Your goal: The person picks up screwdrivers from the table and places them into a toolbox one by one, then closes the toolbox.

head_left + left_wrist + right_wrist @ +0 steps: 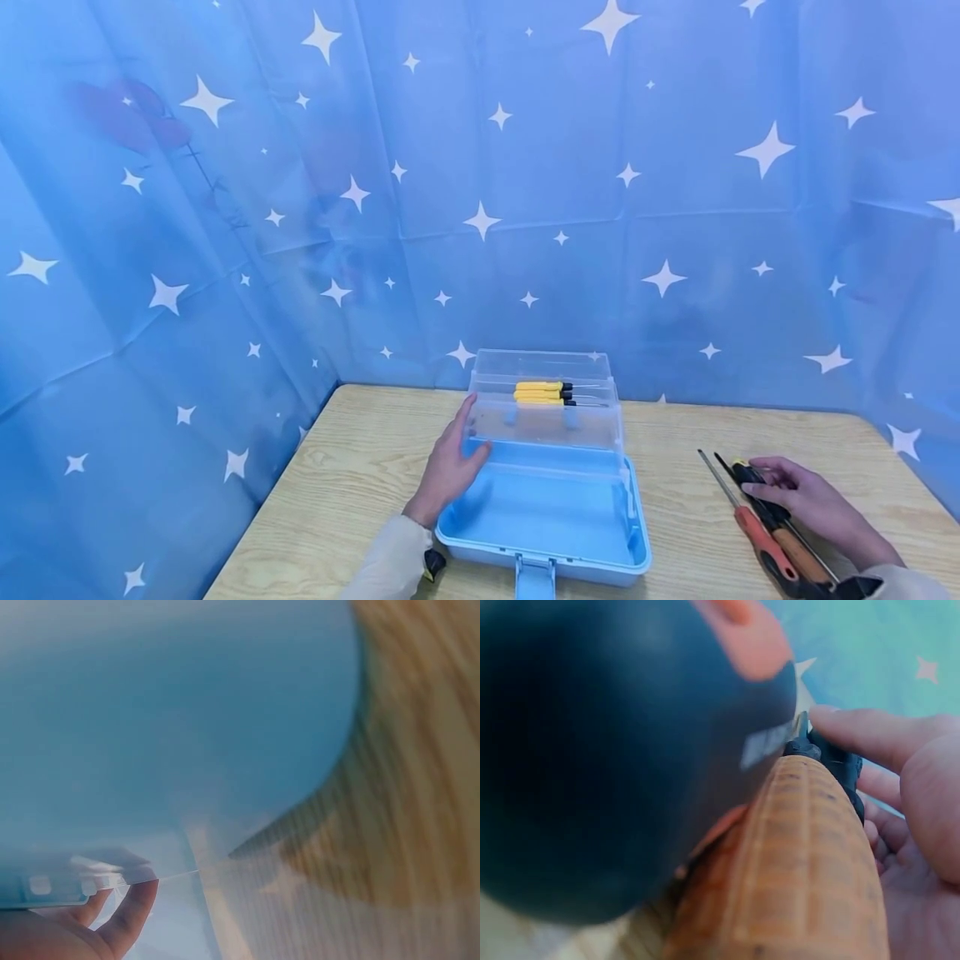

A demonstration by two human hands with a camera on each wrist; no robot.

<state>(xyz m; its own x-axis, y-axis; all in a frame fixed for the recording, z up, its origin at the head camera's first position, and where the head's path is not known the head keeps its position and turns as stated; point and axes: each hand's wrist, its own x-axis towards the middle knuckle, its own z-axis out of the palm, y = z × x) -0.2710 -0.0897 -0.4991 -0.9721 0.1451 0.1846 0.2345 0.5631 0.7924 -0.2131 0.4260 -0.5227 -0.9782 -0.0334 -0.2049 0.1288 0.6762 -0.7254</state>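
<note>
My left hand (450,471) is at the left edge of a light-blue toolbox (543,521), fingers extended along its raised clear lid (551,425), thumb spread over the near side. In the left wrist view, fingers (135,919) touch the clear plastic edge. On the right, my right hand (813,500) pinches a black-handled screwdriver (746,475) with a yellow end. Under it lie a red-and-black-handled screwdriver (761,537) and a tool with an orange-brown ribbed handle (802,855). Several small yellow-handled screwdrivers (540,393) rest in the clear lid section.
The box stands on a light wood-grain table (337,467), its blue latch (535,575) hanging at the front. A small black-and-yellow object (433,564) lies beside the left sleeve. Behind the table hangs a blue curtain (525,167) with white stars.
</note>
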